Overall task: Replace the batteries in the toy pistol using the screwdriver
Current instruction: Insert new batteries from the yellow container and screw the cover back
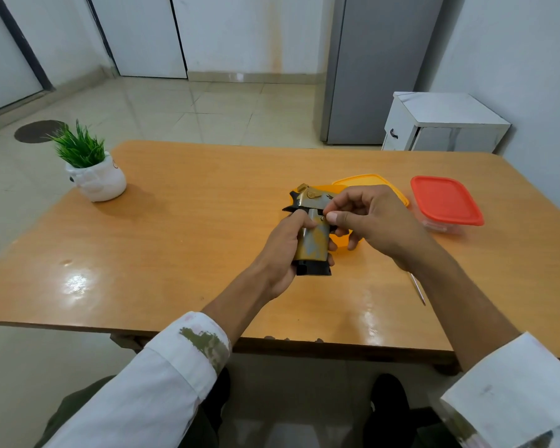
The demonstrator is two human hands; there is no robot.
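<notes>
Left hand (280, 253) gripping one toy pistol (314, 245), right hand (370, 218) pinching it, one screwdriver (418, 290)

Bright, even overhead light; glare patches on table (207, 202); soft shadows; wide-angle bending at edges.

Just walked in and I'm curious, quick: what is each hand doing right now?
Left hand: holding the yellow and grey plastic toy pistol by its grip.
Right hand: thumb and forefinger pinching the pistol's side above the grip.
</notes>
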